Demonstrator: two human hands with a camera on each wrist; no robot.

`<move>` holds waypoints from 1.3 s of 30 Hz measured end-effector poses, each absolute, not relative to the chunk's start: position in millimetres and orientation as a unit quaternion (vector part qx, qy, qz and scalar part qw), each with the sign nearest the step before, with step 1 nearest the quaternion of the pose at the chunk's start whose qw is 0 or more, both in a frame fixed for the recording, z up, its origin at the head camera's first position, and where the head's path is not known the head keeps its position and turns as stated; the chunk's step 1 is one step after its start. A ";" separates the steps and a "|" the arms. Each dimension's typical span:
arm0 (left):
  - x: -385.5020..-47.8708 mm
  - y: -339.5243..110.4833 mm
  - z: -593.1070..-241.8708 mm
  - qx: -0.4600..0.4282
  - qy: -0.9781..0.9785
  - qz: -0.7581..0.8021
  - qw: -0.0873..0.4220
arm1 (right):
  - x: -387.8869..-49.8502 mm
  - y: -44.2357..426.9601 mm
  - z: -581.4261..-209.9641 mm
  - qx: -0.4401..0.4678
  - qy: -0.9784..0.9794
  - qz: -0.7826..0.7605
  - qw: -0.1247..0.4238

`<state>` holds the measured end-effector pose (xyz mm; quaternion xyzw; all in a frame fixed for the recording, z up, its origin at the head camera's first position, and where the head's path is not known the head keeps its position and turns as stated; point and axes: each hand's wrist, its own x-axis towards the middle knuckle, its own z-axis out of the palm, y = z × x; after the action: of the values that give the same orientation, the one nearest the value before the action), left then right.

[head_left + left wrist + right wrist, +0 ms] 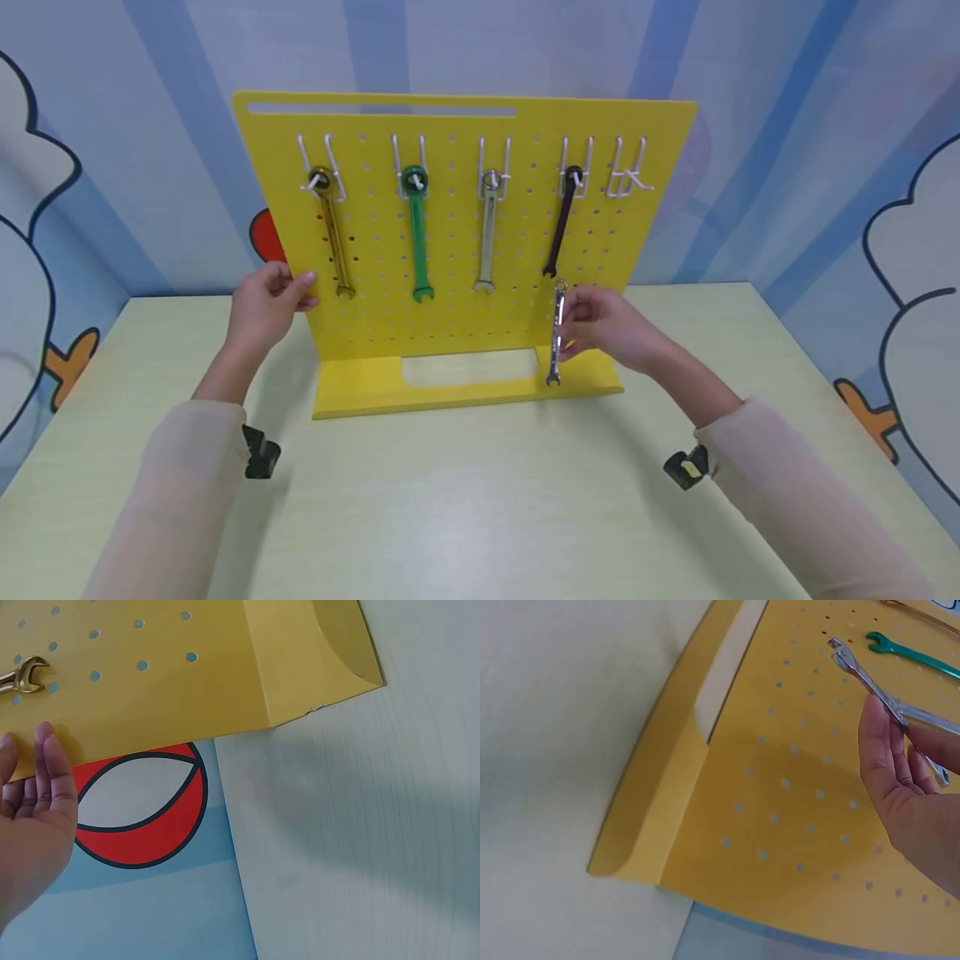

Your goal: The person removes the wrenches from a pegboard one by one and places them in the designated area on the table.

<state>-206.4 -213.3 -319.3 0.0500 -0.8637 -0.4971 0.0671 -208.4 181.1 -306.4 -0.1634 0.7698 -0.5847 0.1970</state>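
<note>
A yellow pegboard stands upright on its base, with wrenches hanging from white hooks. My left hand holds the board's left edge, near the open end of a gold wrench. In front of the board's lower right, my right hand pinches a small silver combination wrench between thumb and fingers. That wrench is nearly vertical, ring end up and open end down. Just above it hangs a black wrench. In the right wrist view, the silver wrench stands off from the board.
A green wrench and a larger silver wrench hang mid-board. At the upper right, a white hook bears no wrench. Under the base lies a pale table, and behind it a blue patterned wall.
</note>
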 end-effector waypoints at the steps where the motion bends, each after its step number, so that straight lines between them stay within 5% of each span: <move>1: -206.5 -213.4 -319.4 0.051 -0.864 -0.497 0.067 | -207.8 178.7 -308.8 -0.166 0.768 -0.585 0.202; 39: -208.2 -213.2 -318.5 0.056 -0.871 -0.483 0.069 | -171.3 45.9 -381.2 -0.136 0.721 -0.583 0.350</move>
<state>-208.2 -213.2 -318.5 0.0558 -0.8711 -0.4831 0.0690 -171.3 45.9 -381.2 -0.1362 0.7206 -0.5828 0.3500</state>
